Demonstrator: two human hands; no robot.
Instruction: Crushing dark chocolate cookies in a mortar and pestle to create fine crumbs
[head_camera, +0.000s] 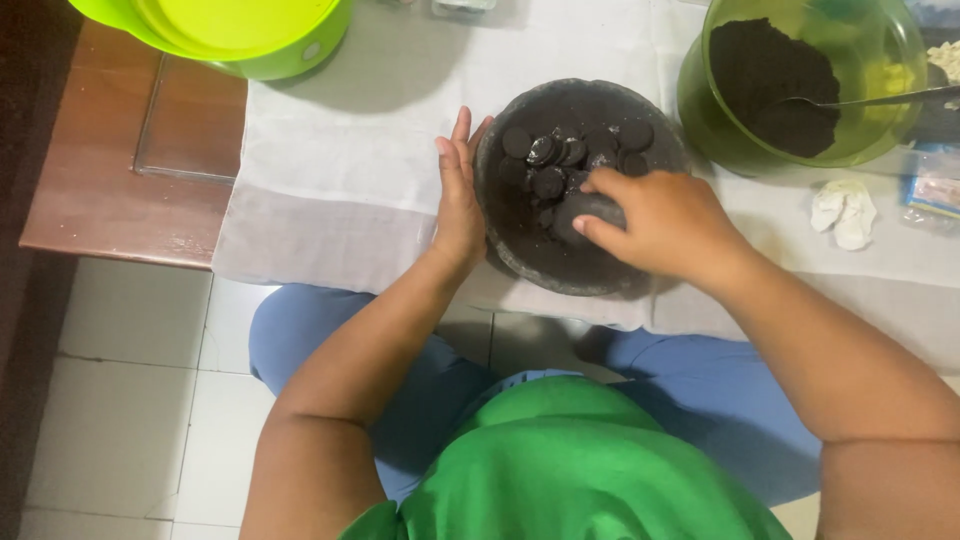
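Seen from the head camera, a dark stone mortar (580, 190) sits on a white cloth (350, 160) at the table edge, between the two hands. The left hand (458, 195) is open, fingers straight and together, its palm pressed flat against the mortar's left outer wall. The right hand (665, 220) is closed around a dark stone pestle (585, 212), whose blunt end shows just left of the fingers and rests inside the bowl. Round dark cookies (560, 155) lie in the mortar, just beyond the right hand's fingertips; several look whole, some lie tilted over one another.

Beyond the right hand, near the mortar's far right rim, stands a clear green bowl (880, 60) with a heap of dark crumbs (775, 85) in it and a metal spoon (880, 98) resting in the crumbs, its handle pointing right. To the right of the right hand a crumpled white wrapper (843, 212) lies on the cloth. Well beyond the left hand, at the far left of the table, is a bright green tub (240, 35). A clear flat sheet (190, 120) lies on the bare brown wood (90, 190) left of the cloth.
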